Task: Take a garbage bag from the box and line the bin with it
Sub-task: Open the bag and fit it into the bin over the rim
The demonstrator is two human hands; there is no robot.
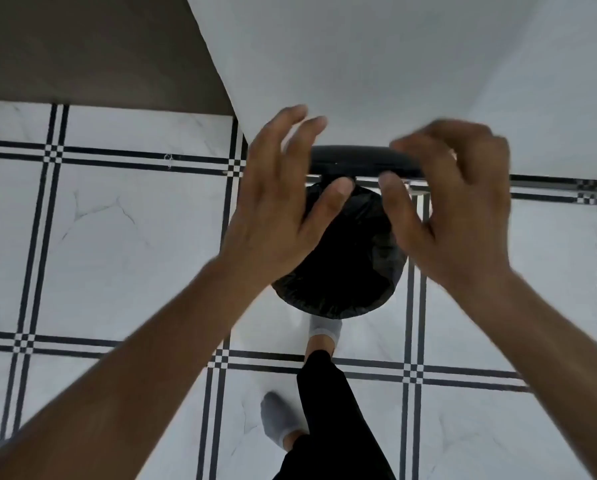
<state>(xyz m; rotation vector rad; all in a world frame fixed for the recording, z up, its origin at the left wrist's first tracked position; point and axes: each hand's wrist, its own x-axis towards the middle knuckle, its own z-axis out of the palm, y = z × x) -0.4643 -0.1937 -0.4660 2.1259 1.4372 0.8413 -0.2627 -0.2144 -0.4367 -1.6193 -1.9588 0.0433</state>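
Head view looks straight down at a small round bin standing on the white tiled floor against the foot of a white wall. A black garbage bag covers the bin, its plastic folded over the near rim, and the bin's black lid stands raised at the far side. Both hands hover above the bin with nothing in them. The left hand is spread wide, fingers straight and thumb pointing right. The right hand has its fingers loosely bent, blurred, thumb pointing left. One socked foot is at the bin's near base; another socked foot stands nearer on the floor.
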